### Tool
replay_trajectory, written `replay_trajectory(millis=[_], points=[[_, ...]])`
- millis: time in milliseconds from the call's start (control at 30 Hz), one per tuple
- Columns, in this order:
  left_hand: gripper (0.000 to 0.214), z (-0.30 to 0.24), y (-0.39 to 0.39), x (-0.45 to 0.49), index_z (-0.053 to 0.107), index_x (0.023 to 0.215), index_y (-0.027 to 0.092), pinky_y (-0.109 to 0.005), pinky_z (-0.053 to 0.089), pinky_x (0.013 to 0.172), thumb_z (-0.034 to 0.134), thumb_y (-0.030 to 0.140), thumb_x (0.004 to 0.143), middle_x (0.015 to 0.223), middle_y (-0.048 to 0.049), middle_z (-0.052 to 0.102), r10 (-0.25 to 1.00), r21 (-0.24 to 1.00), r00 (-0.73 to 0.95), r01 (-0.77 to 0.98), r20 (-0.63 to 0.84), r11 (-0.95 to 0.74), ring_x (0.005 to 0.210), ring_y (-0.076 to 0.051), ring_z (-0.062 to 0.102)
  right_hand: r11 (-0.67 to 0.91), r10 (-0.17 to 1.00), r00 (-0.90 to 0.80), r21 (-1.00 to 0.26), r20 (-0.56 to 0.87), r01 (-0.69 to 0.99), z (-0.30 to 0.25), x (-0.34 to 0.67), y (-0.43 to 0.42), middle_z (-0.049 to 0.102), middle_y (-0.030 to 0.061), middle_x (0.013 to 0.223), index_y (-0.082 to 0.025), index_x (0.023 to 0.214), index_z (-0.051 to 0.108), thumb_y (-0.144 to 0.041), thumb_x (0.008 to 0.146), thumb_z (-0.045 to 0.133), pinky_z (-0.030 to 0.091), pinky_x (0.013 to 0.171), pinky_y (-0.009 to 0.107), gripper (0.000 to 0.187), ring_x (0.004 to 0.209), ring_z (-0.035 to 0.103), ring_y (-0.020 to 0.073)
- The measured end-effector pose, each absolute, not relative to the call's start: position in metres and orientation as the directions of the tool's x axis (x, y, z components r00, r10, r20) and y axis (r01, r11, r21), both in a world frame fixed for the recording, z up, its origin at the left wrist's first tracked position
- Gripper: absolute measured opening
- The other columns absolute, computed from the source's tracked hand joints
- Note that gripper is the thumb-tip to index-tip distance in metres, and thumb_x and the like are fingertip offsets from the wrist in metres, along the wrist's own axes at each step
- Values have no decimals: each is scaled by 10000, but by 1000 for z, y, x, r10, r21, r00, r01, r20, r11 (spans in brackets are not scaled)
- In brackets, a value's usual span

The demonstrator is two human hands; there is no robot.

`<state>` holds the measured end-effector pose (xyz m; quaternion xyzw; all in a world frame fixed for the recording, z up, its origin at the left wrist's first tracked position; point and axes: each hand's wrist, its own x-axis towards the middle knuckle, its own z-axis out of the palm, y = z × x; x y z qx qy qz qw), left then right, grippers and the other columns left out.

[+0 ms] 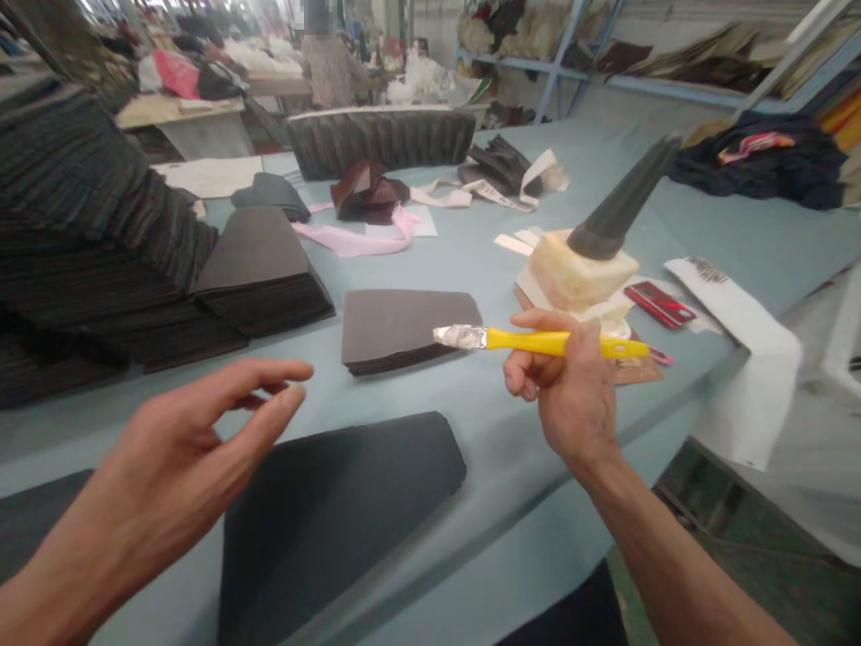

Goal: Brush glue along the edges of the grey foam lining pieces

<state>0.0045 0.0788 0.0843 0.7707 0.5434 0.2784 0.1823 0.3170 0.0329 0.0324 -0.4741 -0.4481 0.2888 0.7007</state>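
Observation:
My right hand (pixel 569 386) is closed around the yellow handle of a paintbrush (pixel 538 342). White paste coats the brush's tip, which points left, over the right edge of a small stack of grey-brown cut pieces (pixel 404 323). With fingers apart and nothing in them, my left hand (pixel 215 440) hovers over the table, left of that stack. Below both hands lies a large dark cut piece (pixel 343 511), flat on the blue-green table (pixel 511 502). Behind my right hand stands a pale yellowish block-shaped container (pixel 571 274), with a dark tapered tool (pixel 625 202) rising from it.
Tall piles of dark pieces (pixel 81 242) fill the left side. Toward the back are a long dark bundle (pixel 383 139), a pink strip (pixel 356 238) and white tape (pixel 498 190). A red case (pixel 659 305) lies at right. Someone (pixel 326 63) is in the background.

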Motion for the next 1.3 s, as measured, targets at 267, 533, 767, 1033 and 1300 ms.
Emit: replay_trajectory(millis=[267,533,767,1033,1300], points=[[381,76,156,48,781,1147,244,-348,553,836,528,476,982,1123,-60,818,724,423,653,605,221,-675,894,-227,716,326,848,434,-945,304,23,23,314,52,663,-17,602,-203,969,734,-735,1025,531,463,478,230,573,486,535,104],[380,56,205,61,760,1136,229,-405,560,1018,474,403,958,1136,-72,804,653,376,737,563,176,-736,1030,-260,732,292,887,391,-954,246,-62,17,311,66,638,-38,566,-208,936,717,-718,1008,595,447,459,213,529,470,529,95],[431,50,212,70,747,1140,205,-420,561,1028,403,433,1014,1163,-104,766,554,292,817,498,158,-817,1071,-273,708,237,915,368,-959,165,-158,12,315,66,543,-76,546,-233,932,666,-716,985,636,427,455,205,487,454,455,85],[517,56,204,75,706,1264,200,-516,537,1132,343,458,1002,1293,-121,686,587,155,809,578,12,-801,1193,-308,664,9,964,234,-861,-128,-509,25,326,48,483,-90,589,-271,887,640,-673,749,920,405,484,177,509,492,381,69],[538,55,190,80,669,1325,215,-497,581,1061,254,414,1049,1365,-118,658,657,22,752,658,-44,-752,1197,-299,650,13,939,296,-843,-174,-538,29,345,21,505,-72,603,-256,832,651,-713,661,956,417,486,179,576,513,402,69]])
